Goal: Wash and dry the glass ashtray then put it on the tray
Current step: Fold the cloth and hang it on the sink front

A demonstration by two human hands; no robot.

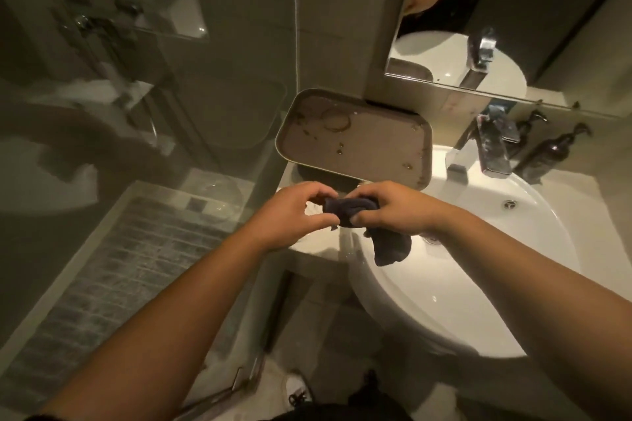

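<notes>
Both hands meet over the left rim of the white sink. My right hand grips a dark cloth, whose loose end hangs down over the basin. My left hand has its fingers curled round something against the cloth. A pale glint between its fingers and the cloth may be the glass ashtray, mostly hidden. Just beyond the hands, the grey rectangular tray rests on the counter corner, marked with ring stains and drops.
A chrome tap and two dark pump bottles stand behind the basin, below a mirror. A glass shower screen closes off the left side. The tiled floor and a shoe show below.
</notes>
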